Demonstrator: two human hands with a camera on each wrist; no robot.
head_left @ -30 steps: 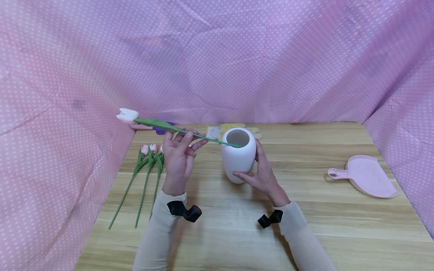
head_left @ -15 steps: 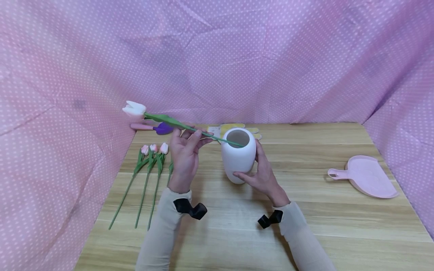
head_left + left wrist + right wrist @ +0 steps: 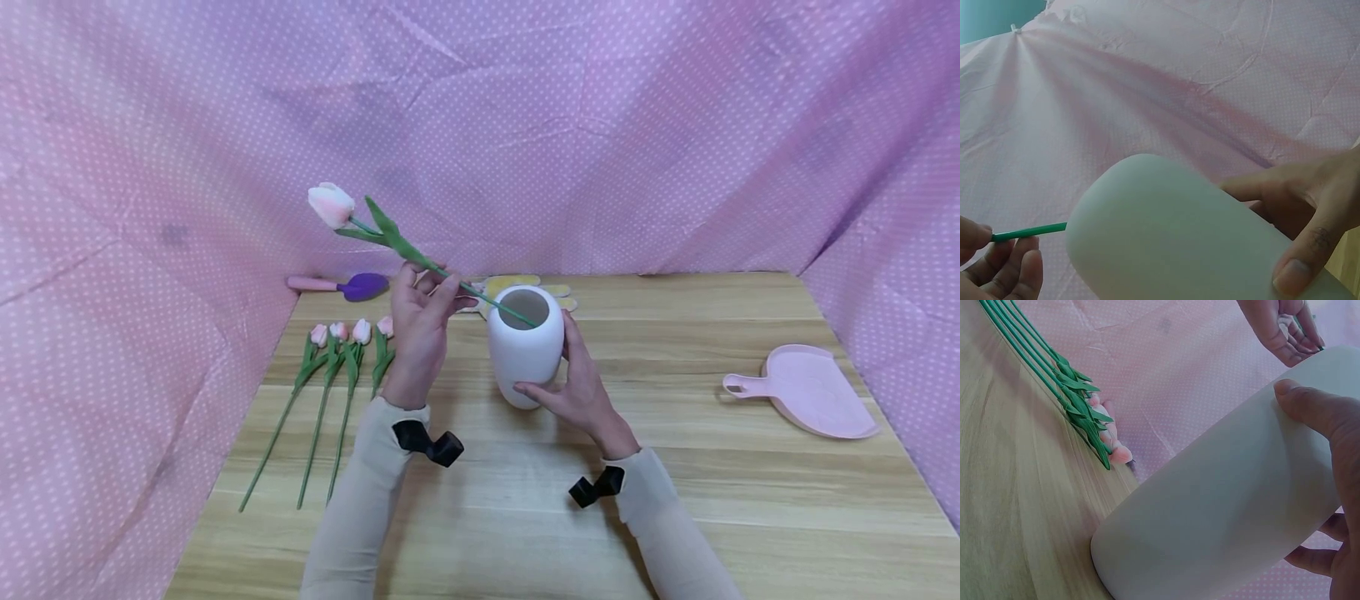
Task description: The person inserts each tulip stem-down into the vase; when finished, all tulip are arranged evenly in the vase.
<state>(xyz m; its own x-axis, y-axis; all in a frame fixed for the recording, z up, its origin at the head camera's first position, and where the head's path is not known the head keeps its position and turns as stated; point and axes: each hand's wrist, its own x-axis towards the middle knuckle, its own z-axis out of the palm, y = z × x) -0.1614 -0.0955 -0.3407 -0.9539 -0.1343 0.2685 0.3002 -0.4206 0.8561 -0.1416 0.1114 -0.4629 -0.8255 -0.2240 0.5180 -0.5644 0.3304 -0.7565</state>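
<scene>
My left hand [image 3: 422,333] pinches the green stem of a pale pink and white tulip [image 3: 331,205] between thumb and fingers. The bloom points up and to the left, and the stem's lower end reaches inside the mouth of a white vase [image 3: 525,354]. My right hand [image 3: 573,387] grips the vase from its right side, thumb across the front and fingers behind. In the left wrist view the stem [image 3: 1029,232] runs from the fingertips to behind the vase's rim. The right wrist view shows the vase [image 3: 1210,487] with its base at the wooden table.
Several pink tulips [image 3: 350,367] lie side by side on the table left of my left forearm. A purple-bladed trowel [image 3: 364,287] and a yellow and white glove [image 3: 513,283] lie along the back edge. On the right is a pink dustpan [image 3: 813,392]. Pink dotted cloth [image 3: 480,150] hangs behind.
My left hand has moved right and a little up, raising the tulip's bloom so the stem slants more steeply into the vase. The right hand and vase stay nearly in place.
</scene>
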